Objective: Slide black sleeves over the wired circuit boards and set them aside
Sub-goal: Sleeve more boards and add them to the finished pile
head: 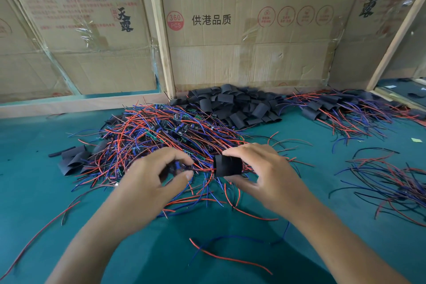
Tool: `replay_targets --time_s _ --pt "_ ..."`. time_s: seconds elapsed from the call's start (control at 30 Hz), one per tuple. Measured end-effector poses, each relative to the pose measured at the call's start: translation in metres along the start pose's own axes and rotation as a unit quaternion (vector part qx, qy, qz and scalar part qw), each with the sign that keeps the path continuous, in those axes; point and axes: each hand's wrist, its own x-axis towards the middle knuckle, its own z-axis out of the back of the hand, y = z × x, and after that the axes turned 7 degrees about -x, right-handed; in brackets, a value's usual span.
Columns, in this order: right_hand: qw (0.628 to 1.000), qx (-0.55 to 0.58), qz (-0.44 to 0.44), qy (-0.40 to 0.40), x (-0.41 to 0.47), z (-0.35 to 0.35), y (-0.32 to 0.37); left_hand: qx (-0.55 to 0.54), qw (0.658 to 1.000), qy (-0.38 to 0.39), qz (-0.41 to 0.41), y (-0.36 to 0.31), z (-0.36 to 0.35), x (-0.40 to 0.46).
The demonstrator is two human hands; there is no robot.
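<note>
My right hand [260, 168] pinches a short black sleeve [227, 165] between thumb and fingers, its open end facing left. My left hand [152, 175] grips a small wired circuit board [178, 166], mostly hidden by my fingers, just left of the sleeve and apart from it. Both hands hover over the near edge of a big tangle of red and blue wired boards [161, 131]. Behind it lies a heap of loose black sleeves [232, 104]. At the far right sits a pile of sleeved boards [341, 106].
The bench has a green mat [34, 180]. A few flat sleeves [73, 159] lie at the left. Another bundle of wires [391, 180] spreads at the right. Loose red and blue wires [221, 256] lie near me. Cardboard panels [242, 30] in wooden frames wall off the back.
</note>
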Motion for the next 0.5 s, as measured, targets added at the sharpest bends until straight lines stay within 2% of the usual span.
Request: replay_targets --time_s 0.13,0.27,0.5 --pt "1.000 0.006 0.026 0.015 0.000 -0.004 0.010 0.012 0.999 0.051 -0.016 -0.004 -0.011 -0.002" --pt "0.997 0.069 -0.012 0.036 -0.002 -0.004 0.010 0.003 0.999 0.038 -0.003 -0.005 -0.019 -0.003" --pt "0.992 0.120 -0.014 0.033 0.001 -0.003 0.012 -0.010 0.999 0.002 -0.045 -0.001 -0.018 0.000"
